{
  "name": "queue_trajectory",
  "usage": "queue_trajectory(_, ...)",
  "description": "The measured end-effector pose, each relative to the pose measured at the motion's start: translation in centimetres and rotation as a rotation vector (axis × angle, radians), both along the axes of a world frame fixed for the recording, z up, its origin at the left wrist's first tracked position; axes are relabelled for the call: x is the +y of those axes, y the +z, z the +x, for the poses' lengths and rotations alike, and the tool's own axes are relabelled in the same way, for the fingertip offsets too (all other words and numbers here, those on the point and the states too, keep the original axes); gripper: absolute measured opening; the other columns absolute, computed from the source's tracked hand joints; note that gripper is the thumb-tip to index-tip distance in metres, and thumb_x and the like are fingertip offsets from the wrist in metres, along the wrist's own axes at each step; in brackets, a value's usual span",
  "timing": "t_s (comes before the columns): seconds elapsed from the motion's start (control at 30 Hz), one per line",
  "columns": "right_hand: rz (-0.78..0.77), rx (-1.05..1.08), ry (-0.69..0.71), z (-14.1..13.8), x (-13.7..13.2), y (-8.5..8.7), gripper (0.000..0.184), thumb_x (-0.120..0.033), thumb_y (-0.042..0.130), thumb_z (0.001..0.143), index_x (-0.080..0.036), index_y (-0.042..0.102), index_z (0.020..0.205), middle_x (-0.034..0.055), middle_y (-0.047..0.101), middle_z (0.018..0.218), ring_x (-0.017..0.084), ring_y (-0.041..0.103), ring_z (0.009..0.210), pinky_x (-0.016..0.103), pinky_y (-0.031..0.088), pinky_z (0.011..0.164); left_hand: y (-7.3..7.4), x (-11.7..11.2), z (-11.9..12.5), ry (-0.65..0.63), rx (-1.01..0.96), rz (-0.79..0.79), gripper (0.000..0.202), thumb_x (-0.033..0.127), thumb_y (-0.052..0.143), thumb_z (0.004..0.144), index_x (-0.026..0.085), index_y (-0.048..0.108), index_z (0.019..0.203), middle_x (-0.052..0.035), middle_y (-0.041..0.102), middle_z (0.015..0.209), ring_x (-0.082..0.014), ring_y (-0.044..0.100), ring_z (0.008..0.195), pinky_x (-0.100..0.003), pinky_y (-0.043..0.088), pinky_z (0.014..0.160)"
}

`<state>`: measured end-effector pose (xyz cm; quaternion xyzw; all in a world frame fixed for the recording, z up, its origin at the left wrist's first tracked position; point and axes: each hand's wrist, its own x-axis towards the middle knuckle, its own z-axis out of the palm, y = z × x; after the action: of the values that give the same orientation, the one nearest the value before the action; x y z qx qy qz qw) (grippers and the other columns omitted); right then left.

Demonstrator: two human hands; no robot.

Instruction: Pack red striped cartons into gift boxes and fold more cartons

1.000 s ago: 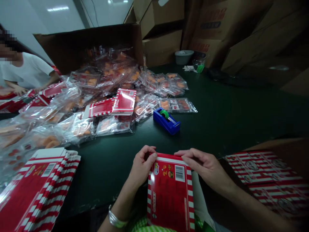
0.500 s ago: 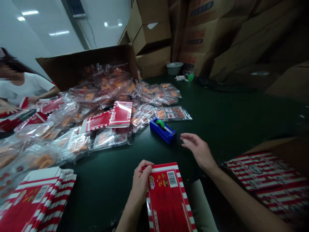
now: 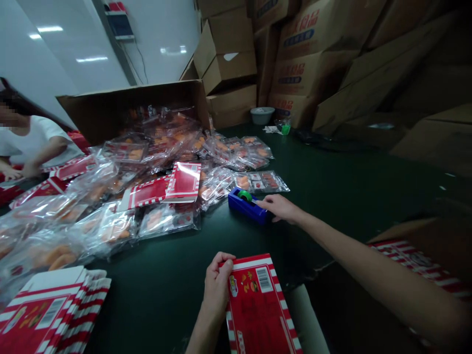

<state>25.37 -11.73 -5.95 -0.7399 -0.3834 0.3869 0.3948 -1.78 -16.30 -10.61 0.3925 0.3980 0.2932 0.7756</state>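
My left hand [image 3: 218,281] is closed on the top left corner of a red and white striped carton [image 3: 258,305] held near the table's front edge. My right hand [image 3: 279,208] is stretched forward and rests on the near end of a blue tape dispenser [image 3: 246,205] with a green roll. Its fingers are pinched at the dispenser's cutter end; what they hold is too small to make out.
Several clear packets of orange goods [image 3: 155,162] spill from an open cardboard box [image 3: 110,105] across the dark green table [image 3: 332,187]. Flat striped cartons are stacked at the front left [image 3: 47,314] and right [image 3: 424,260]. A person in white [image 3: 33,142] works at the far left. Cardboard boxes [image 3: 295,54] are piled behind.
My right hand left the carton's top edge and reached forward to the tape dispenser. My left hand kept hold of the carton. The view tilted up.
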Motion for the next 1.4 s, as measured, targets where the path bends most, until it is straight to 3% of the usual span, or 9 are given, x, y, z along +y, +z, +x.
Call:
queue_trajectory(0.23,0.177,0.344,-0.099,-1.2,-0.8,0.5,0.020,-0.022,0.072,0.069,-0.014,0.055,0.064,0.0082,0.060,0.091,0.020,0.059,0.083,0.040,0.059,0.065,-0.3,-0.2,0.2,0.044,0.015,-0.023,0.041,0.052,0.070,0.071,0.020,0.050,0.086,-0.0004,0.068,0.070,-0.0231,0.070,0.067,-0.029,0.052,0.057)
queue_trajectory(0.4,0.305,0.447,-0.208,-2.5,-3.4,-1.6,0.018,-0.029,0.072,0.072,-0.018,0.058,0.074,0.0015,0.057,0.085,0.015,0.056,0.084,0.030,0.057,0.071,-0.5,-0.1,0.3,0.054,0.088,0.008,0.046,0.057,0.070,0.067,0.020,0.050,0.086,-0.0022,0.069,0.073,-0.0252,0.070,0.068,-0.031,0.052,0.057)
queue_trajectory(0.57,0.293,0.594,-0.220,-2.8,-4.0,-3.3,0.020,-0.028,0.070,0.074,-0.018,0.053,0.069,0.0028,0.059,0.080,0.017,0.059,0.082,0.040,0.059,0.072,-0.1,0.1,0.0,-0.001,0.082,-0.003,0.043,0.056,0.068,0.071,0.020,0.050,0.088,-0.0026,0.069,0.076,-0.0250,0.070,0.072,-0.031,0.052,0.060)
queue_trajectory(0.83,0.149,0.558,-0.273,-2.6,-2.6,-4.7,0.022,-0.011,0.058,0.086,-0.015,0.049,0.066,-0.0079,0.047,0.052,0.006,0.047,0.044,0.022,0.051,0.048,-0.1,0.1,0.1,0.005,0.117,0.104,0.037,0.052,0.067,0.073,0.019,0.053,0.084,0.0009,0.065,0.069,-0.0183,0.066,0.061,-0.027,0.051,0.057)
queue_trajectory(0.97,0.124,0.494,-0.349,-2.3,-2.8,-4.0,0.025,-0.009,0.063,0.081,-0.015,0.048,0.061,-0.0087,0.044,0.047,0.005,0.042,0.038,0.017,0.043,0.040,1.8,0.8,-0.4,0.054,0.133,0.219,0.033,0.049,0.065,0.076,0.019,0.056,0.085,0.0011,0.062,0.070,-0.0157,0.063,0.060,-0.025,0.050,0.055)
queue_trajectory(1.1,0.296,0.533,-0.315,-4.1,-6.4,1.2,0.023,-0.019,0.070,0.074,-0.017,0.051,0.061,-0.0068,0.046,0.048,0.006,0.044,0.041,0.018,0.045,0.043,6.7,0.9,-1.6,0.162,0.192,0.592,0.021,0.039,0.056,0.086,0.019,0.059,0.091,-0.0003,0.060,0.075,-0.0123,0.059,0.062,-0.021,0.050,0.056)
queue_trajectory(1.23,0.506,0.800,0.031,-8.8,-12.5,6.5,0.023,-0.029,0.074,0.074,-0.019,0.056,0.065,-0.0054,0.048,0.048,0.006,0.042,0.037,0.020,0.042,0.040,11.0,-1.6,-2.0,0.211,0.334,1.335,0.018,0.015,0.050,0.089,0.020,0.060,0.104,-0.0044,0.063,0.094,-0.0127,0.062,0.081,-0.021,0.052,0.073)
queue_trajectory(1.3,0.506,0.969,0.185,-11.2,-14.5,7.6,0.022,-0.031,0.072,0.078,-0.018,0.057,0.069,-0.0048,0.050,0.049,0.006,0.042,0.036,0.019,0.041,0.038,11.8,-3.0,-1.9,0.213,0.346,1.647,0.030,0.006,0.052,0.085,0.018,0.058,0.112,-0.0077,0.063,0.105,-0.0135,0.063,0.091,-0.021,0.052,0.079)
queue_trajectory(1.4,0.507,1.133,0.257,-13.2,-15.4,7.4,0.021,-0.029,0.071,0.080,-0.017,0.057,0.070,-0.0045,0.052,0.052,0.004,0.042,0.036,0.019,0.043,0.040,11.6,-3.9,-2.0,0.198,0.375,1.885,0.033,0.001,0.054,0.083,0.015,0.058,0.113,-0.0110,0.064,0.109,-0.0172,0.062,0.102,-0.026,0.053,0.086)
